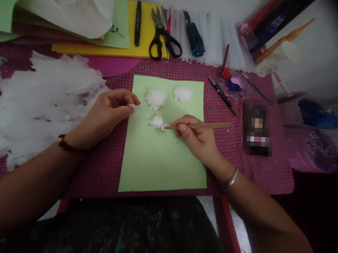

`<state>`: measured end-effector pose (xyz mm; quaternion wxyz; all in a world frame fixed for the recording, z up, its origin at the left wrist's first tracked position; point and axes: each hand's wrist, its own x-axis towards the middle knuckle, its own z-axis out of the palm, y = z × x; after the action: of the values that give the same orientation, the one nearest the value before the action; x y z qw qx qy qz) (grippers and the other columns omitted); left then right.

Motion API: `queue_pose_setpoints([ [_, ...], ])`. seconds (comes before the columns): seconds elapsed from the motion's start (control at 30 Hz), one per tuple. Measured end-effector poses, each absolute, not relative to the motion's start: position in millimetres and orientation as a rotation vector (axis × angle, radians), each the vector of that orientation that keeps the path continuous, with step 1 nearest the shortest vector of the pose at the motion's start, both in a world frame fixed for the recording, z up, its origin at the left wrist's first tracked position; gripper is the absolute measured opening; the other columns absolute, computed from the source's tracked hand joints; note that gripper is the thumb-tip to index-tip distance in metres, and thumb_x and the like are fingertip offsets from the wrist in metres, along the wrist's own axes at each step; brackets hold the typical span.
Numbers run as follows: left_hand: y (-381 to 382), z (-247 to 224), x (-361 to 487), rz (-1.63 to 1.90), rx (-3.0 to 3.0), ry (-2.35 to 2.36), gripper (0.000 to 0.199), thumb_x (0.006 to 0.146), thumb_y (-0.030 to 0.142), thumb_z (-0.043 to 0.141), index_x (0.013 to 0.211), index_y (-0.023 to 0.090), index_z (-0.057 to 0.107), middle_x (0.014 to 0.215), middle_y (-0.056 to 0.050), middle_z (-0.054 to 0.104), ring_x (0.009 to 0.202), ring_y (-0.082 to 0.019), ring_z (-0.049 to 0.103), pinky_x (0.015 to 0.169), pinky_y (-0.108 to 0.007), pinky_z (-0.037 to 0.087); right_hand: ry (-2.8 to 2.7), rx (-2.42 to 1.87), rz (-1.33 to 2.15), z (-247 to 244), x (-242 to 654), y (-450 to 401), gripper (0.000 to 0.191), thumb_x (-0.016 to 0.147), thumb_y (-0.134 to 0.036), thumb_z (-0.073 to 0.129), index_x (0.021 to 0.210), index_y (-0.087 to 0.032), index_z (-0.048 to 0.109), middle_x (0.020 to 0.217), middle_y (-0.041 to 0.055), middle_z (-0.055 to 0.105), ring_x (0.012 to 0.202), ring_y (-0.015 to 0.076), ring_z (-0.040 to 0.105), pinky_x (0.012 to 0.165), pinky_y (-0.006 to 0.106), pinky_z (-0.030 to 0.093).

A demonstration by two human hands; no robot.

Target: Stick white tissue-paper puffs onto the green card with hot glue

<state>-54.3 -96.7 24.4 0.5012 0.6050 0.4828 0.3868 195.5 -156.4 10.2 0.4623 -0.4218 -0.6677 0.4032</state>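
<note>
A light green sheet of paper [161,164] lies in front of me on the table. Two fluffy white tissue clusters, the left one [155,98] and the right one [183,93], sit on its upper part. Below them is a smaller white tuft [157,121] beside a wet, glue-like blob [159,131]. My right hand [195,137] grips a thin wooden stick [211,125], whose tip touches down near the blob. Over the sheet's left edge, my left hand [110,108] pinches a small white piece of tissue paper [133,107] between thumb and fingers.
White tissue pieces [39,108] are heaped at left. Behind the sheet lie scissors [162,37], a marker [138,23] and a blue-handled tool [195,37]. A pen [222,95], a small glass dish [235,84] and a pixelated dark object [256,129] are at right.
</note>
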Motion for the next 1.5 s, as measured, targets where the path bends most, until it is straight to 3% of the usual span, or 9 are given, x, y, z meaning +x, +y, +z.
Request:
queue_pose_setpoints([
  [0.1, -95, 35, -59, 0.873, 1.516, 1.048, 0.011, 0.072, 0.012, 0.063, 0.068, 0.02, 0.058, 0.099, -0.002, 0.065, 0.092, -0.017, 0.059, 0.077, -0.03, 0.045, -1.555, -1.087, 1.034, 10, 196, -154, 0.022, 0.099, -0.036, 0.057, 0.088, -0.021, 0.068, 0.072, -0.0016, 0.061, 0.065, 0.0099, 0.058, 0.059, 0.025, 0.046],
  [0.33, -107, 48, -50, 0.214, 1.778, 0.781, 0.008, 0.078, 0.026, 0.064, 0.077, 0.021, 0.07, 0.075, -0.001, 0.069, 0.068, -0.014, 0.061, 0.063, -0.026, 0.046, -1.531, -1.154, 1.064, 9, 195, -149, 0.027, 0.097, -0.043, 0.057, 0.086, -0.02, 0.066, 0.07, -0.0019, 0.062, 0.062, 0.0089, 0.058, 0.057, 0.024, 0.047],
  [0.53, -115, 29, -33, 0.372, 1.868, 1.102, 0.014, 0.08, 0.031, 0.063, 0.075, 0.019, 0.066, 0.068, 0.0, 0.067, 0.062, -0.012, 0.057, 0.056, -0.024, 0.041, -1.531, -1.152, 1.08, 11, 196, -149, 0.028, 0.097, -0.043, 0.057, 0.087, -0.019, 0.066, 0.071, -0.0022, 0.062, 0.062, 0.0084, 0.059, 0.057, 0.024, 0.047],
  [0.8, -111, 23, -27, 0.508, 1.856, 1.136, 0.012, 0.077, 0.028, 0.066, 0.069, 0.019, 0.065, 0.065, 0.0, 0.065, 0.059, -0.012, 0.056, 0.052, -0.022, 0.039, -1.478, -1.163, 0.958, 20, 197, -158, 0.029, 0.1, -0.047, 0.052, 0.088, -0.023, 0.065, 0.069, -0.0014, 0.063, 0.064, 0.0121, 0.06, 0.062, 0.029, 0.05],
  [1.07, -111, 22, -24, 0.539, 1.825, 1.134, 0.01, 0.078, 0.026, 0.065, 0.071, 0.019, 0.065, 0.065, 0.0, 0.063, 0.06, -0.012, 0.056, 0.053, -0.023, 0.04, -1.84, -0.987, 0.905, 16, 195, -160, 0.021, 0.102, -0.035, 0.051, 0.096, -0.023, 0.067, 0.086, 0.0026, 0.067, 0.079, 0.0152, 0.061, 0.073, 0.033, 0.05],
  [1.3, -111, 26, -36, 0.552, 1.926, 1.005, 0.019, 0.073, 0.026, 0.071, 0.087, 0.02, 0.061, 0.083, -0.001, 0.06, 0.067, -0.013, 0.054, 0.06, -0.025, 0.046, -1.935, -1.029, 0.873, 10, 195, -157, 0.022, 0.102, -0.034, 0.05, 0.096, -0.024, 0.067, 0.09, 0.0033, 0.068, 0.084, 0.0166, 0.061, 0.075, 0.034, 0.05],
  [1.5, -112, 22, -41, 0.483, 2.167, 0.917, 0.006, 0.081, 0.022, 0.062, 0.086, 0.021, 0.064, 0.094, -0.005, 0.06, 0.074, -0.014, 0.058, 0.064, -0.025, 0.047, -1.839, -1.078, 0.931, 9, 191, -157, 0.024, 0.102, -0.034, 0.049, 0.093, -0.021, 0.067, 0.085, 0.0021, 0.065, 0.074, 0.0136, 0.058, 0.068, 0.031, 0.046],
])
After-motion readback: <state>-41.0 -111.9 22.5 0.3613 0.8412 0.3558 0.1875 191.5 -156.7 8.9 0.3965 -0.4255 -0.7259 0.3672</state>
